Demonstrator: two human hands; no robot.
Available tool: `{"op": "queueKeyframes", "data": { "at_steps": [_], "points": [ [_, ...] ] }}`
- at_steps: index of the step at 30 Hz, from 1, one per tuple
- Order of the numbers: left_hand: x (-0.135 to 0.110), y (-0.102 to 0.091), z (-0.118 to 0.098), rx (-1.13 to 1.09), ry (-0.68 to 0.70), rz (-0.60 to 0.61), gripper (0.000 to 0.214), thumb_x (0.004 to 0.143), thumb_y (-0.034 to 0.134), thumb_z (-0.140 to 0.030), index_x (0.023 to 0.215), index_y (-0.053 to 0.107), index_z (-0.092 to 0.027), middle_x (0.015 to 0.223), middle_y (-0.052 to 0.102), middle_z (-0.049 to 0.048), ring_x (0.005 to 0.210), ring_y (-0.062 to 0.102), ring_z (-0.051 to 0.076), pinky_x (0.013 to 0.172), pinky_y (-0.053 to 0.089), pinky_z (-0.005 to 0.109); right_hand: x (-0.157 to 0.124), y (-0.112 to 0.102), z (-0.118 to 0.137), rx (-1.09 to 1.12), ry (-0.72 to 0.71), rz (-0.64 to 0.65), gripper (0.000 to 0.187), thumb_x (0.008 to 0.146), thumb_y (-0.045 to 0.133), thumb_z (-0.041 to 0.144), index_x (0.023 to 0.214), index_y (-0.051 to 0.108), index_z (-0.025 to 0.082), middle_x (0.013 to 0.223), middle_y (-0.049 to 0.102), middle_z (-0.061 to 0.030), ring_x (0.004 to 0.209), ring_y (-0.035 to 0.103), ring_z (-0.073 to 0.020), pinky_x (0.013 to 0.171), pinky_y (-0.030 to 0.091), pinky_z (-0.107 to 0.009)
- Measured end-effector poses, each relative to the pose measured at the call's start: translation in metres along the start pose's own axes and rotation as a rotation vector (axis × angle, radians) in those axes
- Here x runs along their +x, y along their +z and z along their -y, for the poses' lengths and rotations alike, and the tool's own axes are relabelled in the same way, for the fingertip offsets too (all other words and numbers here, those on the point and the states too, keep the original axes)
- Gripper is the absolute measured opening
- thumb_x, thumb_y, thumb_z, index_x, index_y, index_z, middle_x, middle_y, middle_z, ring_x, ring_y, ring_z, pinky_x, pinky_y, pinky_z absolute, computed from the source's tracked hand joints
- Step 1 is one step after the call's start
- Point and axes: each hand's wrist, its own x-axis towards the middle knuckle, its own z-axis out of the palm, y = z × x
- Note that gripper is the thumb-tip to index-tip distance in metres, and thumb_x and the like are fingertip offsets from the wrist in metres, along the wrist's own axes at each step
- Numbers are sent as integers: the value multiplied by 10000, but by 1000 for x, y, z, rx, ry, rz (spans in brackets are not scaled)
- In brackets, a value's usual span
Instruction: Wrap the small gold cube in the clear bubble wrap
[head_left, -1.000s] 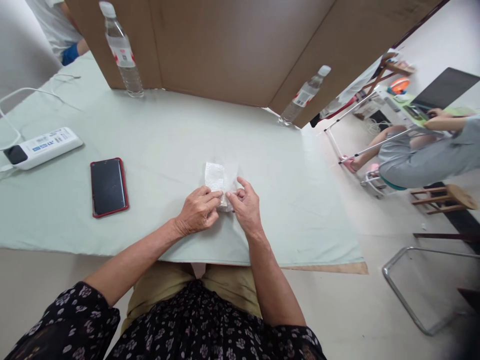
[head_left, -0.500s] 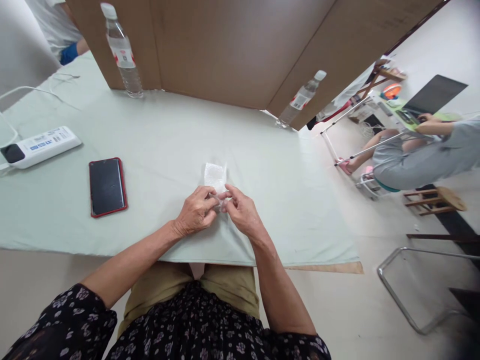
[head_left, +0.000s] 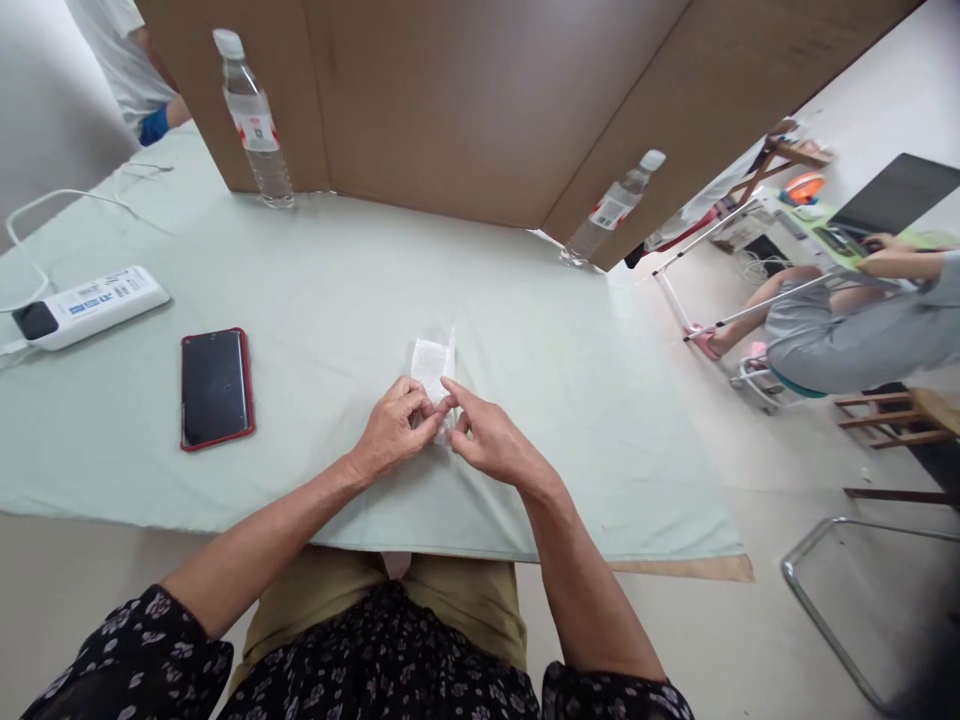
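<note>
A small white packet (head_left: 430,362) in crinkled clear plastic lies on the table in front of me, its near end covered by my fingers. My left hand (head_left: 396,428) is closed, with thumb and fingertips pinched on the packet's near edge. From the right, my right hand (head_left: 489,438) meets it; its index finger reaches over the packet's side while the other fingers curl in at the plastic. Both sets of fingertips touch or nearly touch. Exactly how much plastic lies between the right fingers is hard to see.
Left of my hands lie a phone (head_left: 216,388) in a red case and a white cabled device (head_left: 94,305). Two water bottles (head_left: 256,130) (head_left: 613,208) stand before a cardboard panel (head_left: 450,110). A seated person (head_left: 862,325) uses a laptop at right; another person (head_left: 135,70) is partly visible at left.
The whole view has shifted slightly, everything appearing a little lower. My right index finger now stretches farther over the packet's edge, and the fingers have rearranged at its near end.
</note>
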Motion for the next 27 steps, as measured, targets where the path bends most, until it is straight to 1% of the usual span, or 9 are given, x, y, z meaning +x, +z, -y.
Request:
{"op": "queueKeyframes", "data": {
  "at_steps": [2, 4, 6, 8, 11, 14, 17, 22, 27],
  "points": [
    [-2, 0, 0, 41, 31, 2, 146, 854, 639, -164, 725, 574, -180, 821, 543, 15, 704, 525, 116, 631, 452, 240, -3, -2, -9, 168, 18, -48, 649, 867, 533, 177, 1504, 415, 227, 1107, 730, -54, 619, 608, -97, 630, 517, -263],
    [-4, 0, 0, 84, 52, 12, 89, 838, 629, -136, 777, 587, -185, 859, 558, 25, 749, 556, 131, 655, 472, 250, -6, -3, -17, 231, 48, -185, 574, 884, 553, 209, 1451, 468, 226, 1066, 729, -40, 593, 582, -83, 578, 485, -243],
    [-6, -1, -1, 116, 62, 14, 65, 839, 623, -128, 851, 599, -187, 927, 589, 47, 830, 597, 154, 686, 498, 262, -6, -3, -24, 180, 51, -321, 512, 883, 575, 214, 1392, 522, 222, 1031, 735, -37, 663, 609, -105, 614, 492, -260],
    [-7, -2, -1, 148, 81, 8, 118, 844, 618, -124, 946, 607, -183, 1055, 627, 89, 952, 631, 187, 744, 528, 287, -3, -3, -28, 95, 23, -372, 482, 883, 584, 205, 1363, 550, 235, 1037, 744, -40, 783, 649, -143, 697, 518, -298],
    [-7, -3, -2, 206, 126, 15, 215, 869, 604, -130, 1078, 606, -181, 1104, 681, 102, 1005, 644, 218, 826, 544, 340, 4, -1, -32, -1, -51, -345, 490, 894, 570, 180, 1376, 546, 264, 1090, 749, -43, 911, 665, -183, 809, 541, -361],
    [-6, -4, -2, 246, 142, 45, 246, 881, 602, -150, 1125, 605, -184, 1004, 724, 69, 880, 638, 213, 790, 549, 351, 11, 1, -34, -67, -135, -303, 502, 922, 541, 166, 1413, 517, 269, 1117, 752, -46, 962, 665, -201, 898, 531, -408],
    [-5, -5, -3, 253, 143, 63, 267, 883, 605, -157, 1149, 612, -177, 1012, 730, 69, 886, 640, 215, 795, 559, 350, 17, 3, -35, -119, -191, -266, 483, 950, 518, 166, 1424, 508, 253, 1123, 757, -55, 992, 670, -215, 913, 509, -425],
    [-6, -6, -3, 328, 150, 87, 378, 908, 558, -167, 1278, 631, -193, 1299, 619, 134, 881, 641, 178, 832, 579, 352, 22, 1, -37, -189, -183, -178, 431, 959, 480, 154, 1376, 556, 229, 1099, 768, -72, 1040, 672, -237, 898, 480, -432],
    [-7, -6, -1, 367, 177, 118, 299, 907, 539, -163, 1156, 702, -175, 1282, 614, 141, 831, 616, 165, 812, 586, 350, 24, 3, -37, -129, -136, -197, 405, 935, 508, 162, 1325, 592, 239, 1063, 777, -53, 1024, 677, -225, 924, 475, -430]
  ]
}}
